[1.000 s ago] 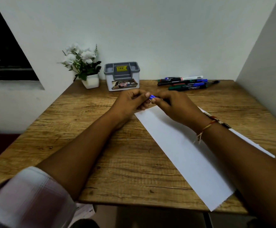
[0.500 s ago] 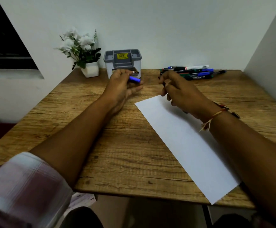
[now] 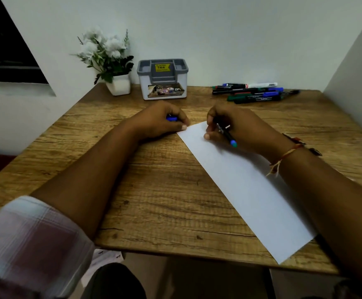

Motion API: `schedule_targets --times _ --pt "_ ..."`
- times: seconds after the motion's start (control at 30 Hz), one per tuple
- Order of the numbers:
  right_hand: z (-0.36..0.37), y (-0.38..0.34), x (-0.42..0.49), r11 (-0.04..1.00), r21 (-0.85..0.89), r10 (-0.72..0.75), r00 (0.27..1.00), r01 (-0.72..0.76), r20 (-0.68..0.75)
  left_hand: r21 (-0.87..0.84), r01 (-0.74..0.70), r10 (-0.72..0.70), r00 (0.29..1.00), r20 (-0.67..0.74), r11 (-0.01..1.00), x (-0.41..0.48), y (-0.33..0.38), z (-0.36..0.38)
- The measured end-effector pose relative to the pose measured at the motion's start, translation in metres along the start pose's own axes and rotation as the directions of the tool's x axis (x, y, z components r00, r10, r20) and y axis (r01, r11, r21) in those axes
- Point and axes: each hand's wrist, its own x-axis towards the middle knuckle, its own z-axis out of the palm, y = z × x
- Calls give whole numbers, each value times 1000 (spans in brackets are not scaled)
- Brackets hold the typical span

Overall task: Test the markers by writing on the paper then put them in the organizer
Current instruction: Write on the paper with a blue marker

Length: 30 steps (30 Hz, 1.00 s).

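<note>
A long white sheet of paper (image 3: 247,190) lies slantwise on the wooden table (image 3: 158,190). My right hand (image 3: 238,128) grips a black marker with a blue end (image 3: 226,134) over the paper's far corner; its tip is hidden by my fingers. My left hand (image 3: 162,121) rests on the table at the paper's left corner and holds the blue cap (image 3: 172,118) in curled fingers. The grey-and-white organizer (image 3: 162,79) stands at the back, beyond my left hand. A pile of several markers (image 3: 253,92) lies at the back right.
A small white pot of white flowers (image 3: 111,61) stands left of the organizer against the wall. Walls close the table in at the back and right. A dark window opening is at the far left.
The cap came off the marker: my left hand carried it away and has come down beside the paper. My right hand turned the marker into a writing grip over the paper's corner.
</note>
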Motion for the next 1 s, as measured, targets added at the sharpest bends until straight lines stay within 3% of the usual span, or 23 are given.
schedule_targets --times 0.1,0.2,0.27,0.33,0.43,0.57,0.7,1.0 --pt "1 -3 -2 999 -46 30 998 -27 61 -12 -30 30 999 29 999 -2 -2 -4" --pt "3 -6 -2 997 -65 31 999 -30 28 -49 -40 42 998 37 998 -3 -7 -6" --pt "7 -14 -1 997 66 51 997 -47 -62 -80 -23 27 998 48 997 -4 -8 -7" --pt "11 -27 2 947 299 167 976 -119 -140 -88 -15 20 998 55 996 -4 -10 -8" --pt "15 -43 15 841 490 308 948 -230 -84 -72 -26 30 998 53 997 -3 -10 -8" --pt "30 -46 26 838 464 359 931 -289 -67 -65 -3 7 998 58 998 -1 -11 -11" --pt "43 -36 20 877 424 294 950 -225 -104 -48 -17 20 998 67 999 -1 -16 -12" --pt "52 -39 29 856 478 274 956 -194 -103 13 19 -20 998 63 1000 -1 -17 -23"
